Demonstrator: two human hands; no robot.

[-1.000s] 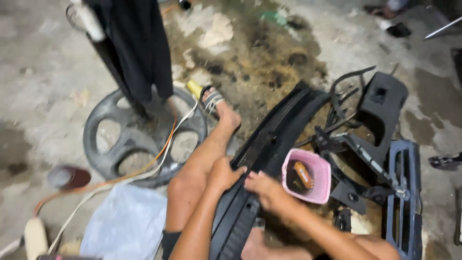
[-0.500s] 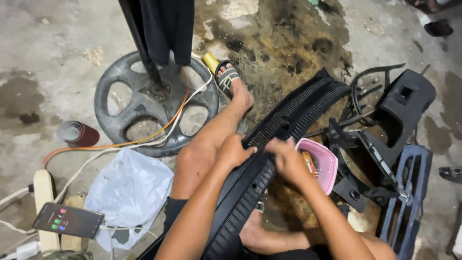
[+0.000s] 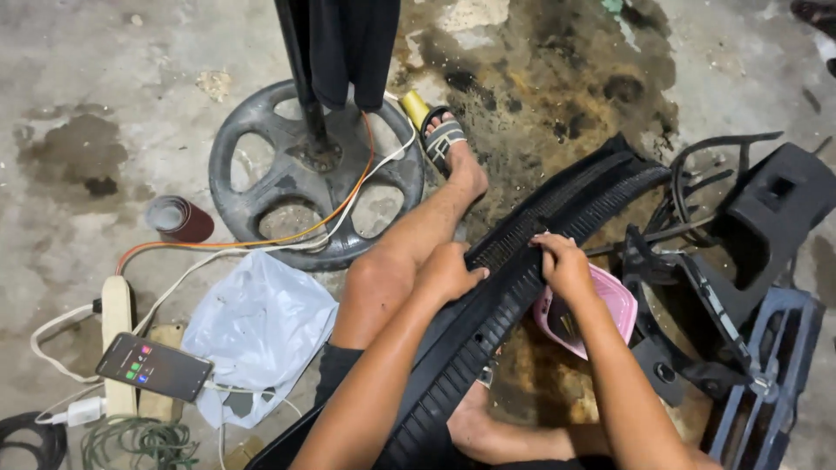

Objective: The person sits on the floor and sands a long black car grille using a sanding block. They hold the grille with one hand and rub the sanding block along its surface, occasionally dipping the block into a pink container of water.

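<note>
The left hand [image 3: 448,270] lay on the long black ribbed plastic panel [image 3: 514,261], its fingers curled over the panel's near edge and gripping it. The right hand [image 3: 564,265] rested on the same panel just beyond, fingers bent and pinching at its ribbed top. The panel ran slantwise under both sets of fingers, across the person's lap, and rose past them toward the upper right. A pink bowl [image 3: 610,305] sat on the floor just beneath the right fingers. A white plastic bag [image 3: 257,326] and a phone [image 3: 152,365] lay well off beyond the left fingers.
</note>
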